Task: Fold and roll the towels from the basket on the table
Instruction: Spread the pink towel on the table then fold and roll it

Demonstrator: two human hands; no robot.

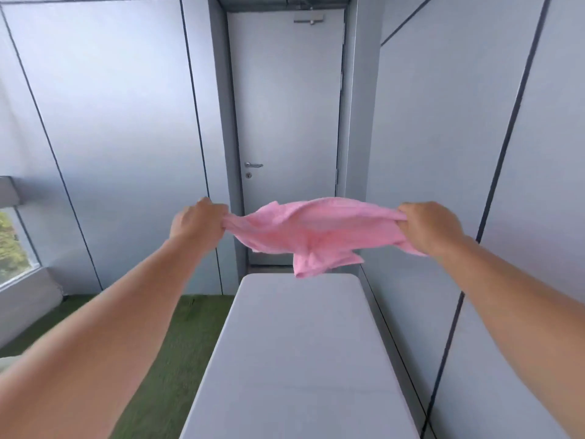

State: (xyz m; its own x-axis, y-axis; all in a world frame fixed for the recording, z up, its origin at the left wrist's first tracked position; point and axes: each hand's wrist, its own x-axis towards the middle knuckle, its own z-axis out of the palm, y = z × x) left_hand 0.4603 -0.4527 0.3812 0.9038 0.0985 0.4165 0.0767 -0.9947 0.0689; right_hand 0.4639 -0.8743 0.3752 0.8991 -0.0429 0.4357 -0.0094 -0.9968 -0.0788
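A pink towel [311,231] hangs in the air, stretched between both hands above the far end of the white table [297,359]. My left hand [198,221] grips its left corner in a fist. My right hand [427,226] grips its right edge, with a bit of cloth trailing below the wrist. The towel is rumpled and billowing, and a loose fold droops down to just above the table's far edge. Both arms reach straight out ahead. No basket is in view.
A closed grey door [285,122] with a metal handle [253,165] stands right behind the table. Grey wall panels run close along the table's right side. Green turf flooring [164,359] lies to the left, with a window [12,245] at far left.
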